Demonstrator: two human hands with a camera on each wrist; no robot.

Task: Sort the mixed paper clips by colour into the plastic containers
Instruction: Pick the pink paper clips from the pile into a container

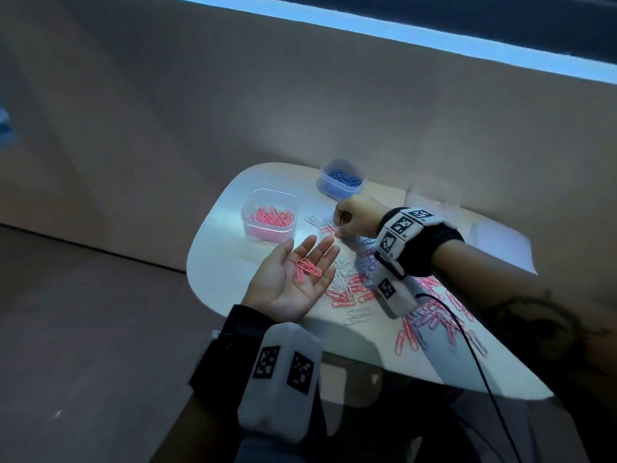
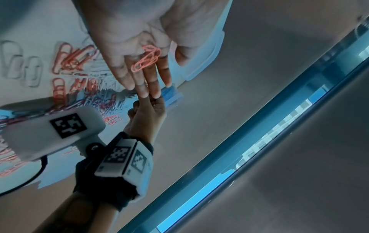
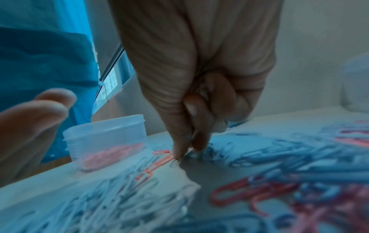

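A white table (image 1: pixel 213 262) stands against a plain brown wall. No writing is readable; only black-and-white square markers show on the wrist units. Nearest, the left hand (image 1: pixel 293 279) lies palm-up, fingers spread, pink paper clips (image 1: pixel 307 268) resting on it. Just beyond its fingertips, the right hand (image 1: pixel 355 218) pinches down into the mixed clip pile (image 1: pixel 350 282), seemingly on a pink clip (image 3: pixel 162 159). Farther off stand the pink-filled container (image 1: pixel 269 215) and the blue-filled container (image 1: pixel 340 179).

The left hand (image 2: pixel 137 39) lies palm up, fingers straight, with a few pink clips (image 2: pixel 146 59) resting across them. Its fingertips nearly meet the right hand (image 2: pixel 148 115), whose fingers curl together. Pink and white clips (image 2: pixel 66 74) lie scattered on the counter (image 2: pixel 42 20) beside them.
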